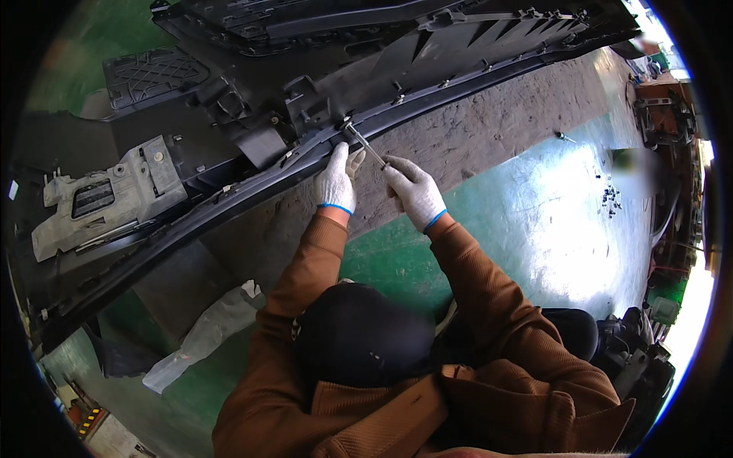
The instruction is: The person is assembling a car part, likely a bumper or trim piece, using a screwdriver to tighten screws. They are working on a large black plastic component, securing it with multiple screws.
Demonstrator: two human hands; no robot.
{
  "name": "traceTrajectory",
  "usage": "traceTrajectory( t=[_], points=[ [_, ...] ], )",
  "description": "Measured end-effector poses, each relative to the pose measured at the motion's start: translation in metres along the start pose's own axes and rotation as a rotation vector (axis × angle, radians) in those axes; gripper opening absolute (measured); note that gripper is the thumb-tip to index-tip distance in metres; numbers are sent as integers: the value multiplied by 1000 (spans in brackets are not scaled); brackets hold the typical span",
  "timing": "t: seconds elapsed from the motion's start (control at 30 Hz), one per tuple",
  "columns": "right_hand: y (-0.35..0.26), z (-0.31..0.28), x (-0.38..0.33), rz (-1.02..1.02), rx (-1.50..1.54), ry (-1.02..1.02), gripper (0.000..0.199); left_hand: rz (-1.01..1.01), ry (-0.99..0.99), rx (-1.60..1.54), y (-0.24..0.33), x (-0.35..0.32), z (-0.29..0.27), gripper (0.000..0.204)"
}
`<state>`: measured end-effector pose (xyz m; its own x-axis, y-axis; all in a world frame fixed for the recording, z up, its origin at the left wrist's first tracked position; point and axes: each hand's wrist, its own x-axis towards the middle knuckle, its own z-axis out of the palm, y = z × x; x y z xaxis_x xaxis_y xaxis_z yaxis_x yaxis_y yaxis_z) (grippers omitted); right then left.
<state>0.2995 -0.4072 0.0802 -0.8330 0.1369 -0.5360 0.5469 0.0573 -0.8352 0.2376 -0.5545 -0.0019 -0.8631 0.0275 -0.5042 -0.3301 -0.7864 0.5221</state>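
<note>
From my end, R hand [414, 192] grips a metal tool [366, 143] w/ near end hidden, far end at edge of black panel [359, 76], cut off up top. L hand [335, 182] is alongside, fingers partly hidden; can't tell if pinching.

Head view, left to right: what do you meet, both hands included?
Grey bracket → gloved left hand → gloved right hand → small metal piece → scattered small dark pieces.
</note>
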Motion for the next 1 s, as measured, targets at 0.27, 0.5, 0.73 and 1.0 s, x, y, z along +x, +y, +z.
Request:
traceTrajectory(
  t=[0.27,0.5,0.73,1.0],
  points=[
    [7,25,6,-507,-769,400,31,-92,1,66,-4,7,-10,41],
    [-20,17,13,91,-117,48,29,-9,-63,938,13,1,-25,53],
    [-43,6,13,264,-25,-89,37,-89,-98,1129,40,1,-9,44],
    [-18,45,2,-327,-840,464,19,134,-183,1074,-18,-7,-62,36]
  ],
)
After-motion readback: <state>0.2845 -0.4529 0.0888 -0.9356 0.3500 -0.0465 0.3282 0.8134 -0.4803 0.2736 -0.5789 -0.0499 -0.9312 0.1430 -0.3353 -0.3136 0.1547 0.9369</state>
